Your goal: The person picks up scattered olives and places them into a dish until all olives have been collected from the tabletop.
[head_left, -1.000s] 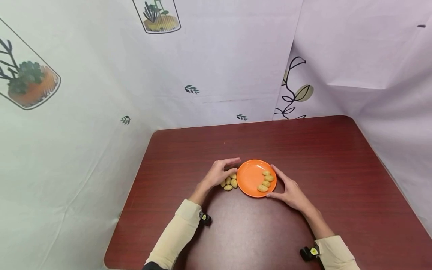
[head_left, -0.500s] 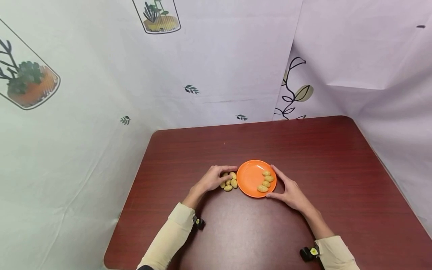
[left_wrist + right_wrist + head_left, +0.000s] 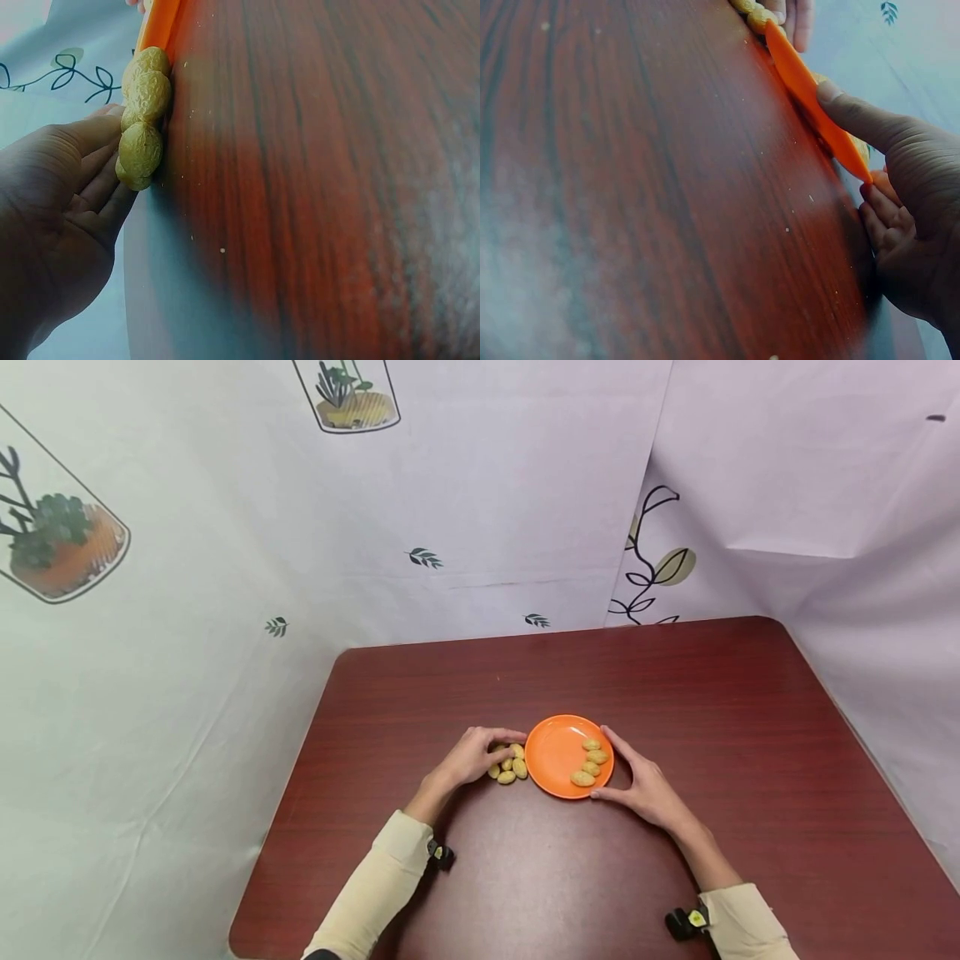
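Sleeves [image 3: 367, 889] in pale cream come in along the bottom of the frame, one left of centre and one at the lower right, with a small black camera [image 3: 684, 923] at each wrist. Dark red desk [image 3: 570, 868] with a wood grain spreads between them, shiny at lower centre.

Farther up, right of centre, the right hand [image 3: 641, 783] holds an orange plate [image 3: 555, 756] by its right side. Its thumb rests on the near rim and its forefinger on the far right rim; in the right wrist view the fingers and thumb are closed on the plate's edge. Four small potatoes [image 3: 591, 768] sit in a curved row on the right half of the plate.

Just left of the plate, near the centre of the frame, the left hand [image 3: 468, 756] reaches over a pile of more potatoes [image 3: 507, 777] on the desk. Its thumb and forefinger are apart with potatoes between them, the forefinger's tip close to the plate's left rim; I cannot tell whether they pinch one.

Beyond the far edge of the desk hangs white cloth [image 3: 487, 485], printed with potted plants [image 3: 358, 410] at the upper left, small leaves [image 3: 425, 558] above the desk, and a vine [image 3: 645, 577] right of centre.
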Action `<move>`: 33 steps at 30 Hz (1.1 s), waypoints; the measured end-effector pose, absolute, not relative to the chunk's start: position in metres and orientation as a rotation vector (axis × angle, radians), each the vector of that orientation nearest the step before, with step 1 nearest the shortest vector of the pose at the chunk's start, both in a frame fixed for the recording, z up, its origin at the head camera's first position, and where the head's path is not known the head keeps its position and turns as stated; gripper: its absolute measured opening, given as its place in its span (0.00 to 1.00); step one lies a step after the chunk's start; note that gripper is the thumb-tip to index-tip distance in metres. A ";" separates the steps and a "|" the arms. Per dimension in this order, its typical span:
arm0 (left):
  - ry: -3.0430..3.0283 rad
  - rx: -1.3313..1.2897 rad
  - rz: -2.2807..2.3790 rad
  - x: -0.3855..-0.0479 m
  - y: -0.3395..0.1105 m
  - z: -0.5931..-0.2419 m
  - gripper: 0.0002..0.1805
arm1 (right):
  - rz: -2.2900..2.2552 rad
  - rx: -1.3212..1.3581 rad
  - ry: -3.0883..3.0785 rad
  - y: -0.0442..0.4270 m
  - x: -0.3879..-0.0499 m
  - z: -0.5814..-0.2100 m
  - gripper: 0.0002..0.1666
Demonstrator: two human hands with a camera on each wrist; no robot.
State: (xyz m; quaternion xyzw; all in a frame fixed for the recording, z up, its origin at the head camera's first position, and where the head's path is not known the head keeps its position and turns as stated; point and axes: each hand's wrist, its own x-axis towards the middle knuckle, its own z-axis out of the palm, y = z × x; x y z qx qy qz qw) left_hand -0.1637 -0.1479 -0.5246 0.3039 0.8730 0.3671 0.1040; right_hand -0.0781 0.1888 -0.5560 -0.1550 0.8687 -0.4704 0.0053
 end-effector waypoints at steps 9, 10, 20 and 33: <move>2.600 0.868 1.131 -0.164 -0.148 -0.526 0.15 | -1.470 -0.475 2.714 0.189 -0.078 -0.554 0.68; 2.611 0.876 1.130 -0.164 -0.148 -0.526 0.14 | -1.471 -0.474 2.713 0.188 -0.078 -0.554 0.68; 2.691 0.859 1.133 -0.168 -0.155 -0.523 0.13 | -1.475 -0.480 2.717 0.188 -0.078 -0.555 0.68; 2.673 0.874 1.345 -0.177 -0.143 -0.513 0.14 | -1.482 -0.479 2.710 0.188 -0.078 -0.555 0.68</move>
